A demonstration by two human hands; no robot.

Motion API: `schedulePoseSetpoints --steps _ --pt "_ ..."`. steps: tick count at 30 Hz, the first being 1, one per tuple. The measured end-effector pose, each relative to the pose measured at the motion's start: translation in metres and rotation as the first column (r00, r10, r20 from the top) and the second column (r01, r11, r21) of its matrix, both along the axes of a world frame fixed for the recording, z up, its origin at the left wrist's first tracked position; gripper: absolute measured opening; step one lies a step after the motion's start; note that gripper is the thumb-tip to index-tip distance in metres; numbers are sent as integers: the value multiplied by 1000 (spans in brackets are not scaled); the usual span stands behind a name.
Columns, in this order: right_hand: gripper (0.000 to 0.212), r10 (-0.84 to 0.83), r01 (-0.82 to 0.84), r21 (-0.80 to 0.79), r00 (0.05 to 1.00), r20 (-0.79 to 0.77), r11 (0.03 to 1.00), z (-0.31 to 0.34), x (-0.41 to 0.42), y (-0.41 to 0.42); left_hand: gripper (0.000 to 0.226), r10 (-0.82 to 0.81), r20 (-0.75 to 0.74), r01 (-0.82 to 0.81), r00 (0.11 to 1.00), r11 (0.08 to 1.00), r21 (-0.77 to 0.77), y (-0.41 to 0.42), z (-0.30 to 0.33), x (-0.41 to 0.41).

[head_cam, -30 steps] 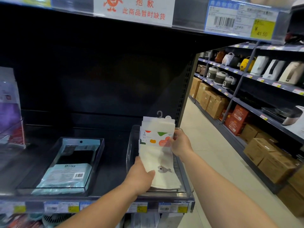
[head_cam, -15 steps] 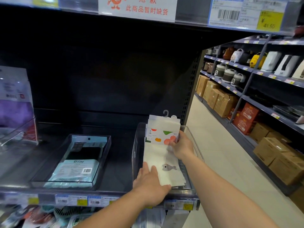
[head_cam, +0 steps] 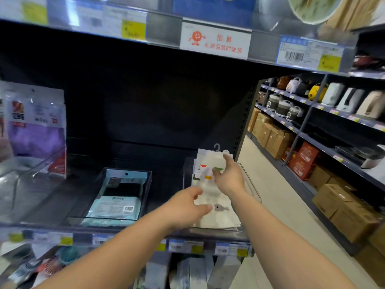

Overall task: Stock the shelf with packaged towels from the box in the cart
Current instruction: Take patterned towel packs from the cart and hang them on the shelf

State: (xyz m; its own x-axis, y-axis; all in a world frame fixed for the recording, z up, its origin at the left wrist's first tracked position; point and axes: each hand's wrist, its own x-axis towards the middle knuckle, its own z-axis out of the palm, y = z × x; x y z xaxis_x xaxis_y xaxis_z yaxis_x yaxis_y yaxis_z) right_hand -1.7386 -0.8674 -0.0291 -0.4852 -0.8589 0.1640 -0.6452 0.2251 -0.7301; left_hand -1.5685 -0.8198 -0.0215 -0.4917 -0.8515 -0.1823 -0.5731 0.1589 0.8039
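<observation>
**Towel pack lying in R bin, both hands open over it**

Nearest: two bare forearms reached in from the bottom edge toward the shelf point(head_cam: 125, 231). Price-tag strip point(head_cam: 187, 246) ran along the shelf front lip; tags blurred, not legible.

L hand point(head_cam: 187, 207): grip apart, fingers straight and spread, holding nothing. Fingertips lay at the lower part of the white towel pack point(head_cam: 210, 197), near its small grey fish print; contact vs. hover, cannot tell (motion blur).

R hand point(head_cam: 228, 178): grip also apart, fingers extended, over the pack's upper part by the coloured label. Touching or not, cannot tell.

Towel pack sat in the clear bin point(head_cam: 253, 190) at the shelf's R end, lower end toward the shelf front, top end with hanger hook point(head_cam: 217, 147) raised toward the back. More than one pack appeared stacked there; count unclear.

Just L of it: second clear bin point(head_cam: 149, 184) w/ teal pack point(head_cam: 114, 207) lying flat, barcode sticker up. Apart from the first bin, dark shelf between.

Far L: purple pack point(head_cam: 35, 126) upright behind a clear divider point(head_cam: 31, 170).

Above: upper shelf edge w/ white sign, red print point(head_cam: 215, 41), and blue/yellow price label point(head_cam: 310, 54).

Far R, across aisle: rice cookers point(head_cam: 284, 107) on racks, cardboard boxes point(head_cam: 341, 207) below.
</observation>
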Motion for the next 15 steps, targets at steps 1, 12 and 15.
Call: schedulePoseSetpoints --steps 1,12,15 --pt "59 26 -26 2 998 -51 1000 9 13 1 62 20 -18 -21 1000 999 -49 -1 7 14" --pt "62 441 -424 122 865 -241 898 35 301 -10 67 463 299 -305 834 839 -450 -24 21 289" --pt "63 548 -529 144 799 -247 836 33 401 -9 65 556 366 -370 746 803 -466 -15 19 382"
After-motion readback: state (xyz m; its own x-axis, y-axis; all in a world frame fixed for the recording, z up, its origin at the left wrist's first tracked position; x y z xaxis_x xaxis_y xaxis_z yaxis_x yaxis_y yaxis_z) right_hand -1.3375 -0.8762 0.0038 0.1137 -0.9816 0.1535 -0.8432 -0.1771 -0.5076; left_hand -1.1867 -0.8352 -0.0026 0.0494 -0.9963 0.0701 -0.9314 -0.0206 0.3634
